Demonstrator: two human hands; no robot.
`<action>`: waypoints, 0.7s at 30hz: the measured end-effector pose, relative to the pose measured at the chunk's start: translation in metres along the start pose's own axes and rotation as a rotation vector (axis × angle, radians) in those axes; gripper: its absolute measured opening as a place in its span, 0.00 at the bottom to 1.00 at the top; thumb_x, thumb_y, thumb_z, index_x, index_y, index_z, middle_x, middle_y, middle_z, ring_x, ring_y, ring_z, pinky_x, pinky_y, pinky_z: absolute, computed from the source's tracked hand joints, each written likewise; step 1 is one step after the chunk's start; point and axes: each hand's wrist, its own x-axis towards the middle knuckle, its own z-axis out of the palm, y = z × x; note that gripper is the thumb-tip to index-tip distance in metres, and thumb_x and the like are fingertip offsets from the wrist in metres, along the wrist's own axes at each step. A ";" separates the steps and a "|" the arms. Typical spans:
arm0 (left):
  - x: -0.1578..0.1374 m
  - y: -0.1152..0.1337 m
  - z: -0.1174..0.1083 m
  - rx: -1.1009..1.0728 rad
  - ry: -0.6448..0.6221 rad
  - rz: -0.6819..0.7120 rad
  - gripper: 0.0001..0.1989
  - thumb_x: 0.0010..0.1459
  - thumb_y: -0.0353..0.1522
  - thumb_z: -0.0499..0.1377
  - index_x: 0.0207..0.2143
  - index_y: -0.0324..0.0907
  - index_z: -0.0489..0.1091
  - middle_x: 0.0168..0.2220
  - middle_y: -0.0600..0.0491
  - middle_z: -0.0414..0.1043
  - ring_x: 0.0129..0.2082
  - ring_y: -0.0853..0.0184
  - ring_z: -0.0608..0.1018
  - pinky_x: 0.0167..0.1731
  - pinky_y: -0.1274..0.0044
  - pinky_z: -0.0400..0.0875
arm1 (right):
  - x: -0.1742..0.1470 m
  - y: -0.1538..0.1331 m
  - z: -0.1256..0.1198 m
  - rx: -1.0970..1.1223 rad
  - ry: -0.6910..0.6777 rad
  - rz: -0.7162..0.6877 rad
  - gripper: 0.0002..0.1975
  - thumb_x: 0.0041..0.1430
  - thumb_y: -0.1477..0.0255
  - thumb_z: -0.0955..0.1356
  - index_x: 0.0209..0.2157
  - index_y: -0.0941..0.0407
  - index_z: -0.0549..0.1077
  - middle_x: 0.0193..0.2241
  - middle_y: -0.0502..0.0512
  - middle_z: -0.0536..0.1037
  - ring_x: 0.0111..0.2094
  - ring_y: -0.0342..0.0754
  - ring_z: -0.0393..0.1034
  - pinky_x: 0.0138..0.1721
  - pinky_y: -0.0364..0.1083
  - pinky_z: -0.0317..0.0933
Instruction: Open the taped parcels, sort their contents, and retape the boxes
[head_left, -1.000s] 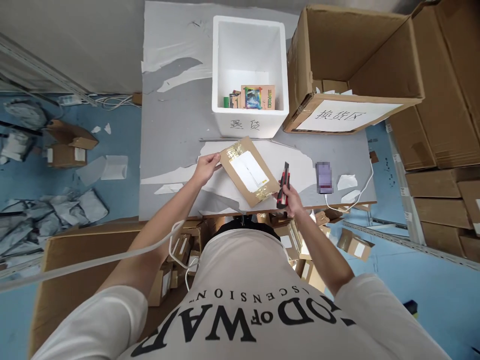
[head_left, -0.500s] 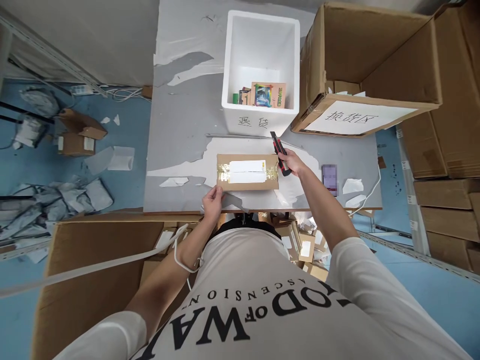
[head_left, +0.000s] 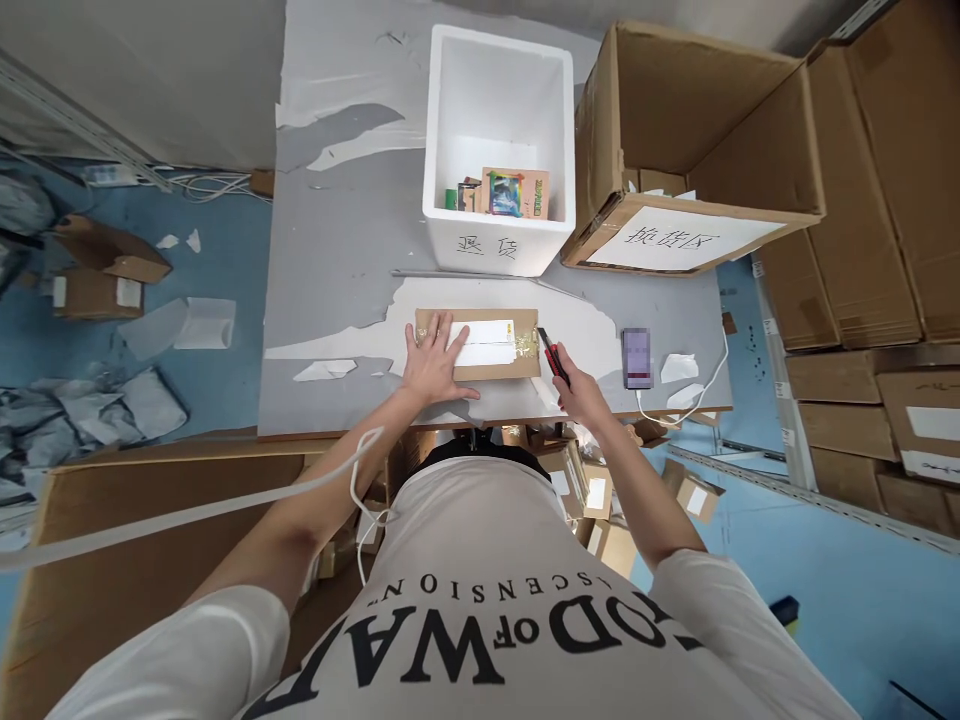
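A flat brown cardboard box (head_left: 480, 372) lies on the table near its front edge, with a white label (head_left: 491, 342) on top and clear tape over its right end. My left hand (head_left: 436, 365) rests on the left part of the box, palm down with fingers spread. In my right hand (head_left: 581, 392) is a black and red box cutter (head_left: 553, 356), gripped by its handle. The cutter's tip points up and to the left, close beside the taped right end; whether it touches the box I cannot tell.
Behind the box stands a white foam box (head_left: 501, 250) holding small colourful packs. To its right is a large open carton (head_left: 697, 240) with a handwritten sign. A phone (head_left: 637, 358) on a cable and paper scraps (head_left: 325, 370) lie on the grey table (head_left: 330, 240).
My left hand has gone from pinching the box's front left corner to lying flat on its top. My right hand has brought the cutter down and toward me, beside the right end.
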 end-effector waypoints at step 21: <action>0.000 0.011 0.003 -0.019 -0.061 -0.147 0.57 0.46 0.63 0.53 0.69 0.44 0.37 0.71 0.42 0.26 0.69 0.45 0.33 0.58 0.51 0.50 | -0.017 -0.067 -0.009 -0.559 -0.155 0.167 0.36 0.60 0.77 0.59 0.68 0.56 0.45 0.40 0.68 0.76 0.40 0.59 0.71 0.40 0.51 0.61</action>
